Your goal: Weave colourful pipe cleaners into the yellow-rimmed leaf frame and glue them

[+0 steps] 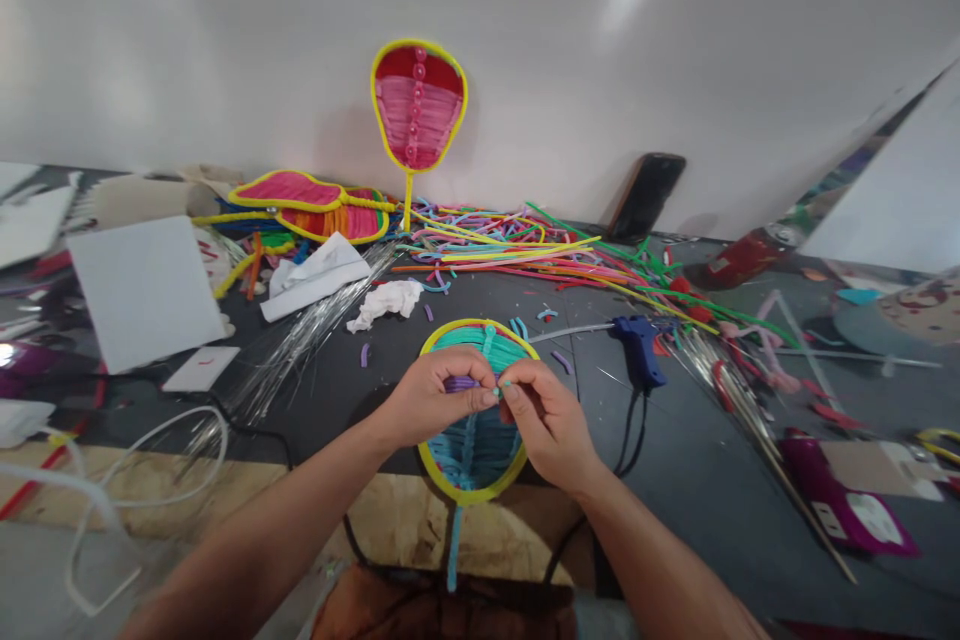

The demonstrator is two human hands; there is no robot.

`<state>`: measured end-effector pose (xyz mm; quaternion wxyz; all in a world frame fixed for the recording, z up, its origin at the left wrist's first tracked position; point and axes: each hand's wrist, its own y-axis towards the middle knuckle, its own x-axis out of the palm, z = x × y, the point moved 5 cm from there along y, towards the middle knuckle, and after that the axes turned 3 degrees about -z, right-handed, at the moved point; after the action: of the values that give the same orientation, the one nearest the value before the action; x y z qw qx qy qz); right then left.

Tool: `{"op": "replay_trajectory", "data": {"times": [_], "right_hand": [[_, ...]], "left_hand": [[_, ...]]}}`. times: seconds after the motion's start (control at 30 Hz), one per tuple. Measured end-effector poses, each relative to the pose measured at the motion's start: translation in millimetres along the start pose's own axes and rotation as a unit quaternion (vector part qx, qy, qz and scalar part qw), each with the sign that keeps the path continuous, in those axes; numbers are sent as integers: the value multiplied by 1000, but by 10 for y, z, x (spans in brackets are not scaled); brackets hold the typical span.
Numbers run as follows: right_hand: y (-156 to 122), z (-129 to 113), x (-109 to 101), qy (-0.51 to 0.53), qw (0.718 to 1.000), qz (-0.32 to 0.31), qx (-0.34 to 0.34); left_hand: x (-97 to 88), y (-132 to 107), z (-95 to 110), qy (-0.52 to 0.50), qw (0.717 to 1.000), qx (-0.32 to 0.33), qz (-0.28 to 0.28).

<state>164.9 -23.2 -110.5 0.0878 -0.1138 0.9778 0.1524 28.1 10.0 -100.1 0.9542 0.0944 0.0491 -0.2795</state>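
Observation:
A rounded panel (472,470) covered in teal and blue pipe cleaners, with a yellow fuzzy rim and a blue stem, lies at the table's front edge beneath both hands. Above its middle, my left hand (431,395) and my right hand (551,420) meet fingertip to fingertip. Thumb and forefinger of each are closed on a tiny teal piece (505,386), probably a bit of pipe cleaner, mostly hidden by the fingers. A purple stripe shows on the panel under the left fingers. A blue glue gun (638,352) rests right of the panel.
A pink panel with a yellow rim (418,110) stands against the wall. Loose pipe cleaners (517,245) spread along the back. Crumpled tissue (386,304), a white card (146,292), a phone (646,196), a red can (742,258) and silver wires (300,345) lie around.

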Motion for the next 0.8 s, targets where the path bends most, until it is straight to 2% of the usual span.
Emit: {"op": "replay_trajectory", "data": {"times": [0.17, 0.23, 0.3, 0.43, 0.5, 0.63, 0.8], "right_hand": [[14, 15, -13, -39, 999, -20, -27], [29, -4, -24, -67, 996, -28, -45], [45, -2, -35, -77, 996, -24, -34], [45, 88, -40, 23, 996, 17, 85], [38, 99, -32, 63, 991, 34, 112], [47, 67, -41, 71, 991, 44, 106], [59, 45, -38, 67, 994, 26, 87]], "left_hand": [[-25, 13, 59, 70, 997, 22, -29], [-21, 15, 71, 96, 995, 17, -39], [-13, 14, 65, 108, 994, 1, -34], [4, -10, -15, 66, 996, -62, 18], [19, -29, -65, 34, 995, -86, 39], [41, -37, -104, -24, 995, -85, 48], [71, -30, -96, -19, 995, -98, 10]]}}
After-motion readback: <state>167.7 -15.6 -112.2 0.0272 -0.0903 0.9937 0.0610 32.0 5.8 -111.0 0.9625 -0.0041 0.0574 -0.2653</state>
